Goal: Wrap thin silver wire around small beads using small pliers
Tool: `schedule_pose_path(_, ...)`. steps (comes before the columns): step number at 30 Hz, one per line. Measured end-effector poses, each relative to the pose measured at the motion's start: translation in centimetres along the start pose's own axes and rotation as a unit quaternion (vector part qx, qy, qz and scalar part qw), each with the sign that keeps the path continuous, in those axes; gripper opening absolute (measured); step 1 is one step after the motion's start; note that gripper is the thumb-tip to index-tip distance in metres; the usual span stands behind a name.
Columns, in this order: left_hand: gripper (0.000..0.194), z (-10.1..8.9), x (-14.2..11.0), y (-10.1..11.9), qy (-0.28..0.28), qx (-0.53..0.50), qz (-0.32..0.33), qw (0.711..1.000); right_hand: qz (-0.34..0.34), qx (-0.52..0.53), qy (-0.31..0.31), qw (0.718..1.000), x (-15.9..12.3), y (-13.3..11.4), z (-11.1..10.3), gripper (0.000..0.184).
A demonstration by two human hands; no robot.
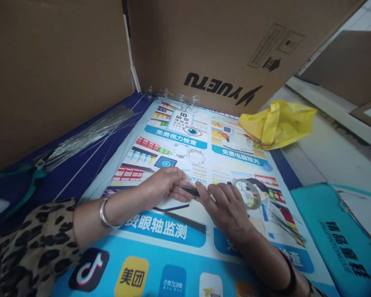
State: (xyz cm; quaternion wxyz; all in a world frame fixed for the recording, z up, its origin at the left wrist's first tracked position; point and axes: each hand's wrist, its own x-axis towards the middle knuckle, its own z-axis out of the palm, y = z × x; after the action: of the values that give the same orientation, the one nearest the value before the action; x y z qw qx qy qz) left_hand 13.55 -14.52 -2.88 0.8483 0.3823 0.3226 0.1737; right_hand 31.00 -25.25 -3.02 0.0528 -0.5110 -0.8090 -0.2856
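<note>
My left hand [163, 186] and my right hand [225, 206] meet over a printed poster [160, 231] spread on the surface. The left fingers pinch a small dark tool [190, 189], maybe pliers, whose tip reaches the right fingers. My right fingers are closed on something thin at that tip, too small to name. A silver bangle [103, 212] circles my left wrist, below a leopard-print sleeve [27, 251]. A clear round dish [249, 192] lies just right of my right hand. Two beaded rings [189, 153] rest on the poster farther away.
A bundle of thin metal wires [86, 136] lies at the left, beside teal-handled pliers [31, 181]. More loose wires [284, 225] lie at the right. A yellow plastic bag [276, 123] sits at the back right. Cardboard walls [222, 49] stand behind. A blue mat [336, 235] lies at right.
</note>
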Motion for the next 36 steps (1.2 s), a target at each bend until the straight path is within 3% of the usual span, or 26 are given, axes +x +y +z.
schedule_pose_path(24,0.014,0.24,-0.25,0.03,-0.011,0.018,-0.019,1.0,-0.018,0.019,-0.009,1.0,0.09,0.1,-0.53,0.034)
schedule_pose_path(36,0.019,0.0,-0.07,-0.23,-0.037,0.1,0.086,0.991,-0.005,0.095,-0.043,0.995,-0.12,0.31,-0.45,0.033)
